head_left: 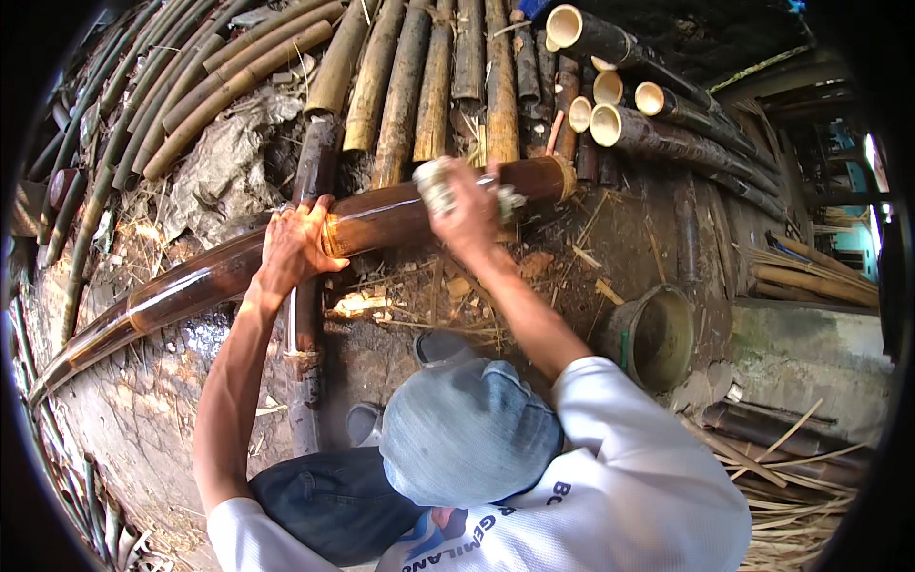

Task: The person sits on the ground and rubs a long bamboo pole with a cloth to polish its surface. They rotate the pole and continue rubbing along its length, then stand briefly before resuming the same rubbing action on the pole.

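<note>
A long, dark brown bamboo pole (205,276), wet and shiny, runs from the lower left up to the right. It rests across a darker bamboo pole (305,329) lying beneath it. Beside a pale node ring, my left hand (295,243) grips the upper pole, fingers over its far side and thumb spread along the near side. Farther right, my right hand (465,205) is closed around a pale, crumpled rag-like wad (435,187) pressed against the pole. Motion blurs this hand, and its fingers partly hide the wad.
Several bamboo poles (405,95) lie side by side beyond the work, with thick cut ones (667,138) stacked at far right. A bucket (664,334) stands right of my right arm, near a concrete ledge (810,357). Split strips (791,505) lie lower right; scraps litter the ground.
</note>
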A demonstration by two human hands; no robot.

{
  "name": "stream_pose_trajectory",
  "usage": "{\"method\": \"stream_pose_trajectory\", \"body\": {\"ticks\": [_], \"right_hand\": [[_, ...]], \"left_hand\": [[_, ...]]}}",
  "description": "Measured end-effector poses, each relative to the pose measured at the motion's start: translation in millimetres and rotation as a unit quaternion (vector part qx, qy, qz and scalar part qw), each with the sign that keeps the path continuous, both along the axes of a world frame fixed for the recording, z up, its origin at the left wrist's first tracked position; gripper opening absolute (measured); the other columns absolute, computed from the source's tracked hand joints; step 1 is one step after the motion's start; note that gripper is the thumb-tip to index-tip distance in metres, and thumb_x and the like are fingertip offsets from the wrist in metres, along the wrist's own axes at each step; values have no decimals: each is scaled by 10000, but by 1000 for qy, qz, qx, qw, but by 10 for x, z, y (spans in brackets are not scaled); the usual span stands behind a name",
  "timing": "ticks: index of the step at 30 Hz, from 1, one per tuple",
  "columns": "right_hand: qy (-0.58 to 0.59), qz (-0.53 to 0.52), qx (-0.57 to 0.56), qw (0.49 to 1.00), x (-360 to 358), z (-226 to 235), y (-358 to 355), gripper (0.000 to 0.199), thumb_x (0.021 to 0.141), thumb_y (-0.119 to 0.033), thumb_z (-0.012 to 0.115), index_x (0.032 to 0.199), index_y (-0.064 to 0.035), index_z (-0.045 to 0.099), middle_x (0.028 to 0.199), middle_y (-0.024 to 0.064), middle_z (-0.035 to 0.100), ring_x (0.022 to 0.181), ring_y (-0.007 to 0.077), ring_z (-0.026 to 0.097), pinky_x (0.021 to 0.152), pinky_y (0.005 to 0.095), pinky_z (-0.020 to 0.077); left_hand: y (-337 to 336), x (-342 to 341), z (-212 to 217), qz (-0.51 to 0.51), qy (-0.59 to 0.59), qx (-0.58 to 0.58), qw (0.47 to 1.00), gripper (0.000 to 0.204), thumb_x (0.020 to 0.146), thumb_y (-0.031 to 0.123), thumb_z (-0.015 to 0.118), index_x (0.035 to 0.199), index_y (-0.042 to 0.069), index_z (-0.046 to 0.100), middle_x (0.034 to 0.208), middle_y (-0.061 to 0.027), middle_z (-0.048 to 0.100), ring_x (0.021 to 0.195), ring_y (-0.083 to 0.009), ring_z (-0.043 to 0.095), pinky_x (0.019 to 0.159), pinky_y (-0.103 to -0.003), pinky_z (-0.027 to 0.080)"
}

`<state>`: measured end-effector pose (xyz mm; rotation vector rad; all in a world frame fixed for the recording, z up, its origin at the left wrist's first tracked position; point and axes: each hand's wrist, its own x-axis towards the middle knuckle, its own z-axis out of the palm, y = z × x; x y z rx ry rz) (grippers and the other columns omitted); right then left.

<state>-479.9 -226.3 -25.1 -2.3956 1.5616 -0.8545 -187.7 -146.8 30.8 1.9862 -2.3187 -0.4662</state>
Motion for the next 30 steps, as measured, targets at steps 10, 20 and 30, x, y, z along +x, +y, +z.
{"method": "stream_pose_trajectory", "body": {"ticks": [10,20,30], "right_hand": [[125,-101,22,987,-1753,172,-858,401,882,-144,664,1264,-25,634,1214,269,666,1021,452,687,899,585,553],[87,-118,-125,981,-1197,420,-475,417,913,-99,598,1327,-72,554,1066,249,677,1129,448,619,981,522,466],[135,-180,-16,974,-1873,-418,-1290,563,900,-76,620,1448,-23,502,1499,274,463,1387,425,447,1110,503,389]], "left_hand": [[160,-127,-88,-13,-32,-55,998,1008,544,439,926,1393,82,515,1138,-142,651,1079,-359,617,968,-470,483],[31,29,-191,-31,-7,-53,998,1016,550,573,882,1371,65,566,1105,-155,673,1045,-340,657,969,-449,497],[-336,128,-167,-28,3,82,996,1071,532,676,859,1359,65,558,1225,-156,691,1146,-303,675,926,-414,555]]}}
